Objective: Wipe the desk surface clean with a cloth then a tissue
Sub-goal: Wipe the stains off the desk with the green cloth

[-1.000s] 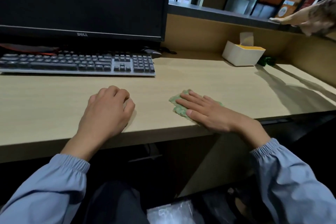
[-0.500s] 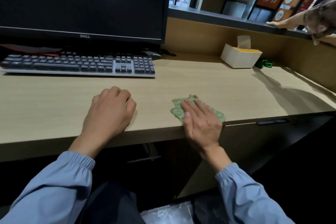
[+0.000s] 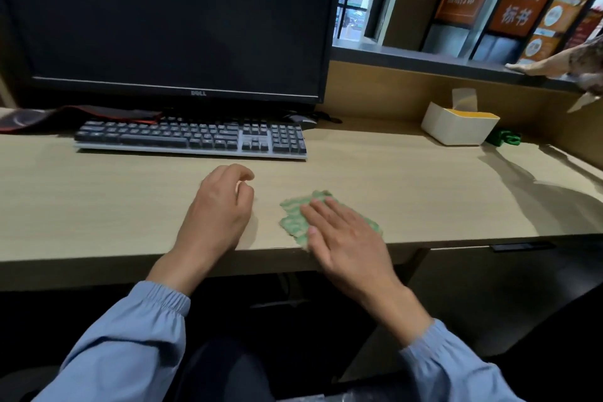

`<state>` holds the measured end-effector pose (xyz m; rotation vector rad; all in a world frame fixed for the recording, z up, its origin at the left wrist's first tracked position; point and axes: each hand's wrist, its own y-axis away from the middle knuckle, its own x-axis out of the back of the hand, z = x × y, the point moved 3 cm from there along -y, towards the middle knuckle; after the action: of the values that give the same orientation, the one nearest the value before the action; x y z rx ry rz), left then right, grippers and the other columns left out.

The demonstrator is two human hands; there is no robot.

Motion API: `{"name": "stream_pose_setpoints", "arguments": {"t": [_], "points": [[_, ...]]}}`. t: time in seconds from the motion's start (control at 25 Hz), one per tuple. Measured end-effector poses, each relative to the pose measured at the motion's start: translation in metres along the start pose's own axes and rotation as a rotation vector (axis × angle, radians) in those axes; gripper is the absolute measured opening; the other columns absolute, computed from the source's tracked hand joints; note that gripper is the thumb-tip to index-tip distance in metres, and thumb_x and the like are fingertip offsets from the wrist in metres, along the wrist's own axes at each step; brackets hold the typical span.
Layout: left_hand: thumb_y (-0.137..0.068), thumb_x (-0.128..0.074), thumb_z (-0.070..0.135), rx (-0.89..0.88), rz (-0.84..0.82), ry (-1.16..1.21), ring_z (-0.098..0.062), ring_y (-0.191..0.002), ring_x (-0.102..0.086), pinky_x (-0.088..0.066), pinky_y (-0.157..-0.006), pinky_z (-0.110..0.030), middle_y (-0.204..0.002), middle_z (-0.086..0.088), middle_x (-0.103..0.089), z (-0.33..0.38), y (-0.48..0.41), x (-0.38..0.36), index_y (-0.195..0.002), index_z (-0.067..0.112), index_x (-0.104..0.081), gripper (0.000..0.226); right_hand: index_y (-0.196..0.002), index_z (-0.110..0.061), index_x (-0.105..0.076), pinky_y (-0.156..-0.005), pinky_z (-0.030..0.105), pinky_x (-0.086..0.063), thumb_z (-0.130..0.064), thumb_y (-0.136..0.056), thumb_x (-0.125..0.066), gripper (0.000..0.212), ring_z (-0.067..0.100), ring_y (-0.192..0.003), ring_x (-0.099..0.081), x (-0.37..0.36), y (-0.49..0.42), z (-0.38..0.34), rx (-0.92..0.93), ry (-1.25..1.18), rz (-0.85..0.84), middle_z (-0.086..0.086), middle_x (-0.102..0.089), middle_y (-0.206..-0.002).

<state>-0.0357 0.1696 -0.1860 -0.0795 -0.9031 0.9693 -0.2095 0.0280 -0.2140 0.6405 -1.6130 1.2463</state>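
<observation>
Left hand (image 3: 217,212) loosely curled — right hand (image 3: 346,238) flat, palm down.

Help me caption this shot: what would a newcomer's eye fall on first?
The right hand presses flat on a green cloth near the front edge of the desk. A big dark monitor fills the upper left, a keyboard before it. A white tissue box stands at the back right.

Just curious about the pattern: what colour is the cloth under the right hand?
The cloth is green with paler mottled streaks, clearest in the head view.
</observation>
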Motion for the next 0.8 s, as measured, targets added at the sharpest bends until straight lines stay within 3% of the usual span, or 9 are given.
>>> {"name": "stream_pose_setpoints", "arguments": {"t": [0.08,0.2,0.28,0.36,0.52,0.68,0.8], "points": [[-0.104,-0.045,0.023,-0.022,-0.024,-0.046,-0.012,-0.116,-0.051,-0.044,-0.099,-0.034,-0.118,0.010,-0.058,-0.005,0.005,0.011,-0.119,0.022,-0.065,0.025,-0.154,-0.037,-0.037,-0.125,0.028,-0.014,-0.050,-0.103,-0.018,0.057,0.004,-0.152,-0.019,0.013,0.007,0.029,-0.060,-0.008,-0.149,-0.014,-0.033,-0.161],[-0.103,-0.048,0.026,-0.026,-0.086,-0.206,-0.014,-0.112,-0.051,-0.044,-0.100,-0.037,-0.116,0.009,-0.060,-0.024,0.014,0.037,-0.113,0.021,-0.067,0.022,-0.158,-0.039,-0.022,-0.118,0.016,0.004,-0.045,-0.108,-0.017,0.051,-0.002,-0.152,-0.002,0.032,0.004,0.053,-0.121,-0.071,-0.333,-0.017,-0.014,-0.166],[-0.102,-0.050,0.027,-0.006,-0.092,-0.291,-0.019,-0.111,-0.054,-0.045,-0.100,-0.042,-0.115,0.005,-0.063,-0.041,0.016,0.056,-0.110,0.020,-0.068,0.022,-0.159,-0.040,-0.014,-0.118,0.019,0.007,-0.043,-0.109,-0.019,0.050,0.002,-0.152,0.005,0.037,-0.009,0.046,-0.092,-0.119,-0.498,-0.018,-0.005,-0.167],[-0.102,-0.050,0.027,0.002,-0.097,-0.337,-0.022,-0.109,-0.055,-0.046,-0.099,-0.044,-0.114,0.002,-0.065,-0.052,0.019,0.066,-0.109,0.020,-0.069,0.021,-0.159,-0.043,-0.008,-0.123,0.031,0.006,-0.048,-0.108,-0.017,0.051,0.009,-0.153,0.012,0.031,-0.023,0.032,-0.033,-0.122,-0.606,-0.019,0.002,-0.167],[-0.103,-0.051,0.025,0.017,-0.085,-0.318,-0.020,-0.111,-0.056,-0.042,-0.098,-0.042,-0.114,0.006,-0.065,-0.060,0.026,0.064,-0.109,0.022,-0.069,0.020,-0.159,-0.044,-0.005,-0.126,0.044,0.004,-0.049,-0.108,-0.014,0.052,0.013,-0.153,0.017,0.010,-0.050,-0.024,0.163,-0.133,-0.588,-0.020,0.004,-0.166],[-0.100,-0.046,0.027,0.020,-0.012,-0.352,-0.017,-0.108,-0.059,-0.039,-0.092,-0.040,-0.111,0.012,-0.065,-0.067,0.034,0.060,-0.104,0.027,-0.068,0.022,-0.160,-0.042,-0.007,-0.125,0.042,0.007,-0.047,-0.109,-0.015,0.052,0.013,-0.153,0.016,0.002,-0.052,-0.080,0.250,-0.132,-0.525,-0.020,0.002,-0.167],[-0.096,-0.038,0.034,-0.011,0.005,-0.371,-0.016,-0.105,-0.059,-0.038,-0.089,-0.038,-0.109,0.013,-0.064,-0.066,0.036,0.059,-0.103,0.028,-0.067,0.030,-0.158,-0.047,-0.008,-0.125,0.036,0.005,-0.053,-0.107,-0.015,0.052,0.006,-0.153,0.014,0.005,-0.037,-0.079,0.277,-0.132,-0.467,-0.024,0.000,-0.166]]}}
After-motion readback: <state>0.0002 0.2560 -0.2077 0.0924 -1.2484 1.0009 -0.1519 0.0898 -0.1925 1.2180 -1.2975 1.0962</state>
